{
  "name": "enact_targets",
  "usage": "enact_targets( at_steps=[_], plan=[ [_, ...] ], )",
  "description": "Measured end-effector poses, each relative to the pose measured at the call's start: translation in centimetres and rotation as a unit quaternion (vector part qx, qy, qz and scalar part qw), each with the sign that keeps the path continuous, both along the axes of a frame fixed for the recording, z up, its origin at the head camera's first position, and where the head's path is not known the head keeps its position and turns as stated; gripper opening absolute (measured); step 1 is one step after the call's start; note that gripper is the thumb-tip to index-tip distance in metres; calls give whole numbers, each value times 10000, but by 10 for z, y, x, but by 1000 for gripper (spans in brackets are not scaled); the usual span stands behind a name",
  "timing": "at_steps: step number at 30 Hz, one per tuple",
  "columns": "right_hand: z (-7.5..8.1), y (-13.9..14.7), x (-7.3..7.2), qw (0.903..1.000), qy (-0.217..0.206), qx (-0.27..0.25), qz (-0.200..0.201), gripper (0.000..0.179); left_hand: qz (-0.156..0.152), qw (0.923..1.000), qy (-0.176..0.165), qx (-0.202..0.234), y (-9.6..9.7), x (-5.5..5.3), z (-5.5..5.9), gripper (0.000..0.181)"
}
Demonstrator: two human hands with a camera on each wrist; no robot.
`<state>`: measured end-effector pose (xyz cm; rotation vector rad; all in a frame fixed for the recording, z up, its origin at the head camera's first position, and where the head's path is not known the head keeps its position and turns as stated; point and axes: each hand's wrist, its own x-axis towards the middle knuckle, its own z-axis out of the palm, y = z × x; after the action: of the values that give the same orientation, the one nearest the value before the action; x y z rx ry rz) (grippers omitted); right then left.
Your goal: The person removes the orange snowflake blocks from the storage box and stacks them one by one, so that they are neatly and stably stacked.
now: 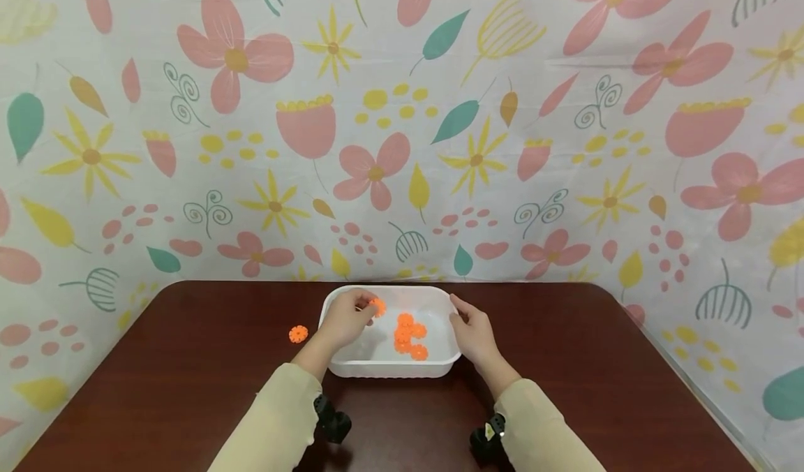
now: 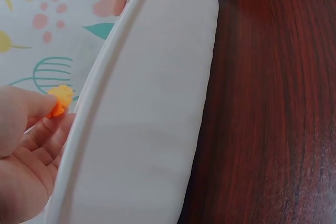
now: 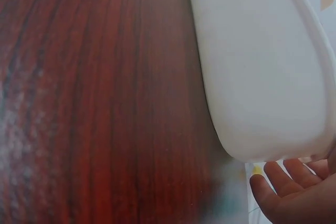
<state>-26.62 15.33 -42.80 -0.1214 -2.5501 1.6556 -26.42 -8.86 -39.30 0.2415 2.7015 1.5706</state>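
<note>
A white plastic basin (image 1: 389, 369) sits on the table with several orange flower-shaped pieces (image 1: 405, 338) clustered in its right half. Over the basin's left part, my left hand (image 1: 344, 318) pinches one orange flower-shaped piece (image 2: 62, 99) between thumb and fingers. My right hand (image 1: 475, 334) grips the basin's right rim. In the right wrist view its fingers (image 3: 283, 182) lie along the outside of the basin's end wall, while the thumb is largely hidden there.
One loose orange flower-shaped piece (image 1: 298, 334) lies on the dark brown wooden table (image 1: 207, 374), left of the basin. Behind the table's far edge hangs a flower-patterned cloth (image 1: 377, 109). Each wrist carries a small black camera (image 1: 331, 419).
</note>
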Motion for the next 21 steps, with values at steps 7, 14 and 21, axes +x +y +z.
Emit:
enact_targets(
  at_steps=[7, 14, 21],
  plan=[
    [-2, 1, -2, 10000, -57, 20, -37, 41, 90, 9996, 91, 233, -5, 3, 4, 18],
    [1, 1, -2, 9999, -46, 99, -43, 41, 179, 9990, 98, 393, -14, 6, 6, 20],
    [1, 1, -1, 9999, -78, 116, -25, 41, 401, 9982, 130, 434, -26, 8, 7, 20]
  ],
)
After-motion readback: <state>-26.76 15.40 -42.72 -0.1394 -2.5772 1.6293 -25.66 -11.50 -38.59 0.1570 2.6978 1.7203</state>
